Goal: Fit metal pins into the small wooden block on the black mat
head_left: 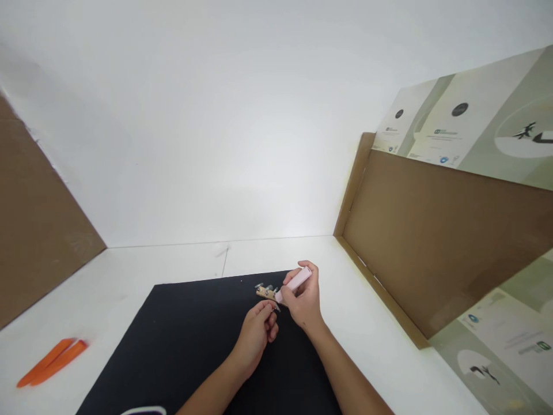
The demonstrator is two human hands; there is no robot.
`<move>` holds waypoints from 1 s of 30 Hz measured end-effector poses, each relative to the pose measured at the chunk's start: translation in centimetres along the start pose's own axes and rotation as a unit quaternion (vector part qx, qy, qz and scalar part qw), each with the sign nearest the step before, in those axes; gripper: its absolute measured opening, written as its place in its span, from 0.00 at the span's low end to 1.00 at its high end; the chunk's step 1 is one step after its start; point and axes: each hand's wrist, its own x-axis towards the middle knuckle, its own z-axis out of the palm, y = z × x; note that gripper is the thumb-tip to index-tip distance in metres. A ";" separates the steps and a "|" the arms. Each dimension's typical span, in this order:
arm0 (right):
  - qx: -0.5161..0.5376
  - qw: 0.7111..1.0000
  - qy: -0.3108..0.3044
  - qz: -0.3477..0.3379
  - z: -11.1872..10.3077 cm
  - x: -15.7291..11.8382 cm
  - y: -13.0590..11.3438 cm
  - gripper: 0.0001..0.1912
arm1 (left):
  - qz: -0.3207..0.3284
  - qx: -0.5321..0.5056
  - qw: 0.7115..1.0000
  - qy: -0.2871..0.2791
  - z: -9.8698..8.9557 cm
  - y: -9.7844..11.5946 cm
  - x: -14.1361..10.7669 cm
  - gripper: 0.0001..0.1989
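Near the far edge of a black mat (185, 334) is a small light-brown strip (264, 293) with several shiny metal pieces on it. My left hand (258, 331) is closed at the strip's near side, thumb and fingertips pinching a small metallic piece (277, 308). On the right, my right hand (306, 297) wraps round a pale pink, bar-shaped object (299, 279), tilted with its lower end against or close to the strip. The strip's right end is partly hidden by my right hand.
Two orange strips (54, 363) lie on the white table (125, 266) at the left. Cardboard panels stand at the left (38, 213) and right (444, 230). Part of a white curved object (144, 410) shows at the bottom edge.
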 end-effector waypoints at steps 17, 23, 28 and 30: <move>-0.003 1.000 0.005 0.017 0.1 0.1 -0.2 0.29 | 0.004 0.005 1.000 -0.003 0.0 0.0 0.0 0.19; 0.016 1.000 -0.011 0.015 0.1 0.0 -0.1 0.29 | 0.006 0.006 1.000 -0.008 0.0 0.0 0.1 0.18; 0.001 1.000 0.003 0.026 0.2 0.0 -0.1 0.28 | 0.005 0.006 1.000 -0.007 0.0 -0.1 0.1 0.17; 0.003 1.000 0.002 0.021 0.1 0.0 -0.2 0.28 | 0.006 0.004 1.000 -0.007 0.0 -0.1 0.2 0.18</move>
